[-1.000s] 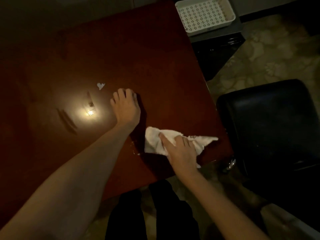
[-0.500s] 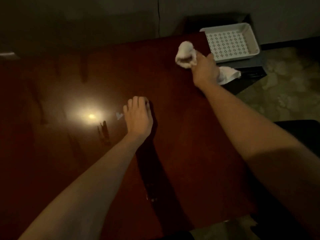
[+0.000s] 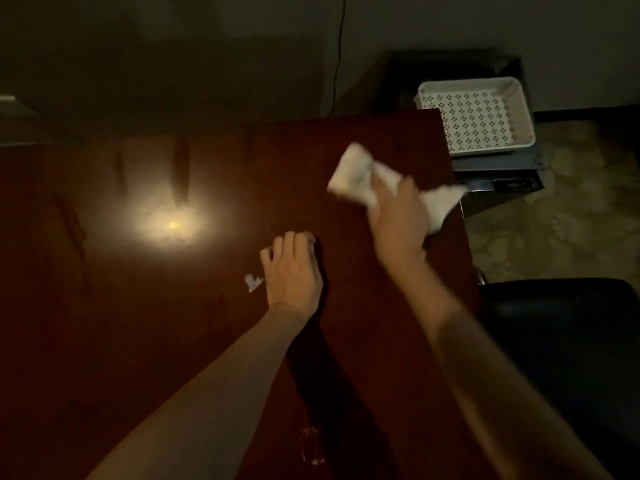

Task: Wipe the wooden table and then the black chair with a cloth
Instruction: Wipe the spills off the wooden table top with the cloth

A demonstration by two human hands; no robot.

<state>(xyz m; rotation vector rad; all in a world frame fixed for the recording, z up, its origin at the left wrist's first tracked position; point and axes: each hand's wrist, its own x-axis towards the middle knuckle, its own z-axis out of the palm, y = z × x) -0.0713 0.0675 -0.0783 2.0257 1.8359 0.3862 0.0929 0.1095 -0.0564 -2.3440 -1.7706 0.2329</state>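
The dark reddish wooden table point(image 3: 173, 341) fills most of the view, with a bright light reflection on it. My right hand point(image 3: 398, 220) presses a white cloth point(image 3: 353, 174) onto the table near its far right corner; the cloth is blurred and trails over the right edge. My left hand point(image 3: 292, 271) rests flat on the table, fingers slightly curled, holding nothing. The black chair point(image 3: 568, 341) stands off the table's right side, its seat partly hidden by my right forearm.
A small white paper scrap point(image 3: 252, 282) lies just left of my left hand. A white perforated tray point(image 3: 474, 116) sits on a dark low cabinet point(image 3: 498, 181) beyond the far right corner. Wet smears point(image 3: 311, 445) show near the front. Patterned floor lies to the right.
My right hand swept the cloth from the near right edge up to the far right corner, then back slightly toward me and left. My left hand stayed planted on the table.
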